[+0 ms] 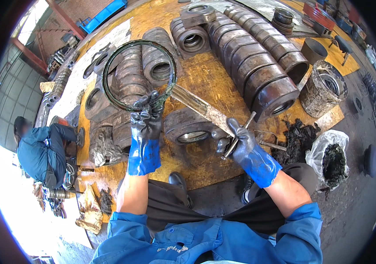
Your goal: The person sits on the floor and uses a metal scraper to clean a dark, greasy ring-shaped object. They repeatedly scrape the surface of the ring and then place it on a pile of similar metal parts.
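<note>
My left hand [146, 119], in a greasy black-and-blue rubber glove, is closed on the lower right part of a large thin dark ring [105, 79], held up over the parts. In my right hand [246, 147], gloved alike, is a long flat metal scraper [201, 107] with a thin rod across its handle end. The scraper's far end reaches the ring's rim beside my left fingers; whether they touch, I cannot tell. Below the tool lies a thick, dirty metal collar [188, 125] with a round bore.
Rows of heavy metal collars [249, 57] lie on the stained yellow board [205, 75]. On the right are a grease-caked bucket [322, 90], black rags [295, 138] and a plastic bag [315, 152] of black waste. Another person [43, 149] crouches at left.
</note>
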`<state>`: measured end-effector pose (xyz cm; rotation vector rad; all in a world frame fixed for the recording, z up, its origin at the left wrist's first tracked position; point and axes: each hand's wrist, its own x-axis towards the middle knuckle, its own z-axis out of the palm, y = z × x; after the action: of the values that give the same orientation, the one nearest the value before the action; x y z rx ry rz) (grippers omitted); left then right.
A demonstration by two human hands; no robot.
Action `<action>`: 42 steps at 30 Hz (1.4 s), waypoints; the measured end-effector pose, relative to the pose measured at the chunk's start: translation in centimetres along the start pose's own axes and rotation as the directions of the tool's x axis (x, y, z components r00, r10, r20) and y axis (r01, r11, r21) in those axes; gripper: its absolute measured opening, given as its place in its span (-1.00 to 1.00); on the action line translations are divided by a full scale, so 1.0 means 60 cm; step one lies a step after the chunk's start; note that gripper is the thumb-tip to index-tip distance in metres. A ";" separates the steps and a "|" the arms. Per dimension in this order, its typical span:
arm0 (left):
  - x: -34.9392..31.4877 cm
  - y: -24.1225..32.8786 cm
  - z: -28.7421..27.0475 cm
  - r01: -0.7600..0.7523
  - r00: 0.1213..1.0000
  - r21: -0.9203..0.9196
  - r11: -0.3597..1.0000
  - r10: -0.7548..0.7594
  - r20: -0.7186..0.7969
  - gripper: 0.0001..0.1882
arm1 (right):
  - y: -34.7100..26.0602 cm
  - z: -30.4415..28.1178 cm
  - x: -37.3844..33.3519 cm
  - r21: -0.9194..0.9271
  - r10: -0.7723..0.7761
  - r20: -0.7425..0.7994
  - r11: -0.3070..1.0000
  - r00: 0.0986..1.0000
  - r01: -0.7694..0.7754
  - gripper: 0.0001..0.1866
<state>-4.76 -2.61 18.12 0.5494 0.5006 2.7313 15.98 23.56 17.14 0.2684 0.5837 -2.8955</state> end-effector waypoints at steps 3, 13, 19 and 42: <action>-0.007 -0.011 0.027 0.018 1.000 0.087 0.996 -0.019 0.016 -0.78 | -0.010 -0.002 -0.001 0.008 -0.041 -0.036 0.999 0.999 0.041 -0.53; -0.029 -0.015 0.084 -0.102 0.994 0.994 0.048 0.044 0.100 -0.85 | -0.059 -0.010 -0.012 0.173 -0.075 0.003 0.982 0.997 0.073 -0.55; -0.033 -0.013 0.085 -0.010 0.996 0.763 0.647 -0.057 0.061 -0.86 | -0.076 -0.031 -0.018 0.084 -0.229 0.088 0.972 0.970 0.221 -0.59; -0.063 0.022 0.101 0.354 0.827 0.853 0.382 -0.555 -0.095 -0.72 | -0.114 0.042 -0.059 -0.460 -0.280 -0.139 0.867 0.950 0.188 -0.46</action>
<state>0.83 -3.49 22.69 0.7470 1.6879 1.6842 17.64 29.23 22.63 0.4524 1.3765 -2.8626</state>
